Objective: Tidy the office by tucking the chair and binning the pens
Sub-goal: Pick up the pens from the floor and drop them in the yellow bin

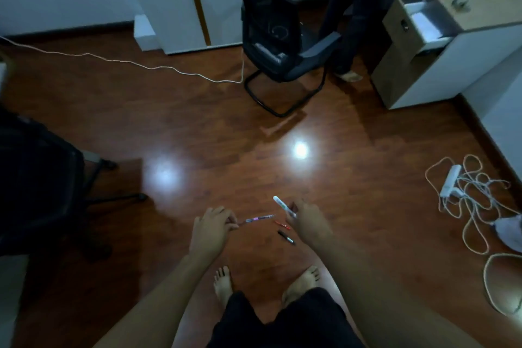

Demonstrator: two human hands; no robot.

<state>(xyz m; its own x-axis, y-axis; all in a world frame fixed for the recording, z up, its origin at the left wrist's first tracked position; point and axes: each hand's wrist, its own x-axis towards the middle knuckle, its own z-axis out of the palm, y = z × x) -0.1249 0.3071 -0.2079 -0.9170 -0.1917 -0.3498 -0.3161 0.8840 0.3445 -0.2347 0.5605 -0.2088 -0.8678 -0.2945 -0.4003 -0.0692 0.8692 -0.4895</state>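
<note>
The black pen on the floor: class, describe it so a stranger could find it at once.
Start at the wooden floor in front of the person's bare feet. Between the two reaching hands lies the black pen, nearest the feet. Unlike the white pen and purple pen, no hand touches it.

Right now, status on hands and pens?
Left hand shut on purple pen. Right hand shut on white pen. Red pen, black pen on floor. No bin in view.
</note>
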